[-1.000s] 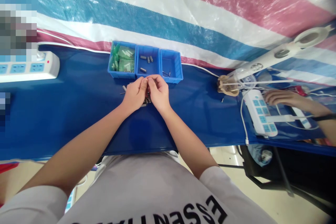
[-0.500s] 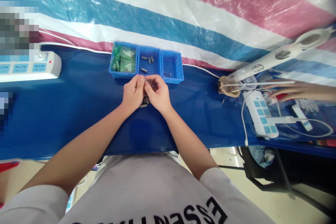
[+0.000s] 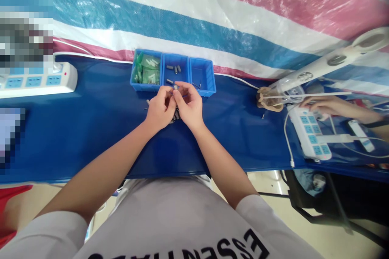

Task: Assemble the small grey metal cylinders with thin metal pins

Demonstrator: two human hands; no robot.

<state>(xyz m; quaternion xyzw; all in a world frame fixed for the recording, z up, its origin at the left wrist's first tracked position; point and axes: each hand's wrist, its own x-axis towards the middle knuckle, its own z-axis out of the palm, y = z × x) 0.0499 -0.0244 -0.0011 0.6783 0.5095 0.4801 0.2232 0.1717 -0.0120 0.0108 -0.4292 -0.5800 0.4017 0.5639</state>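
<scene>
Just in front of three joined blue bins, my left hand point(image 3: 161, 107) and my right hand point(image 3: 192, 104) meet, fingertips together. A small grey metal cylinder point(image 3: 175, 87) shows at the fingertips of my right hand, which is closed in a pinch. My left hand is closed against it with its thumb at the same spot; what it grips is hidden. Below and between the hands lies a pile of small dark metal cylinders point(image 3: 176, 115), partly covered. A thin pin or screw point(image 3: 146, 108) and a short grey piece point(image 3: 148, 102) lie left of my left hand.
The left bin point(image 3: 146, 88) has green bags with white pieces; the middle bin point(image 3: 184, 60) holds several grey cylinders; the right bin point(image 3: 205, 66) has screws. Power strips point(image 3: 310, 129) stand at both sides. Another person's hand point(image 3: 325, 104) is at the right, near a white lamp point(image 3: 328, 64).
My right fingers have lifted and spread a little, so the grey cylinder now shows. The view has shifted slightly. The other person's hand has come closer to the power strip.
</scene>
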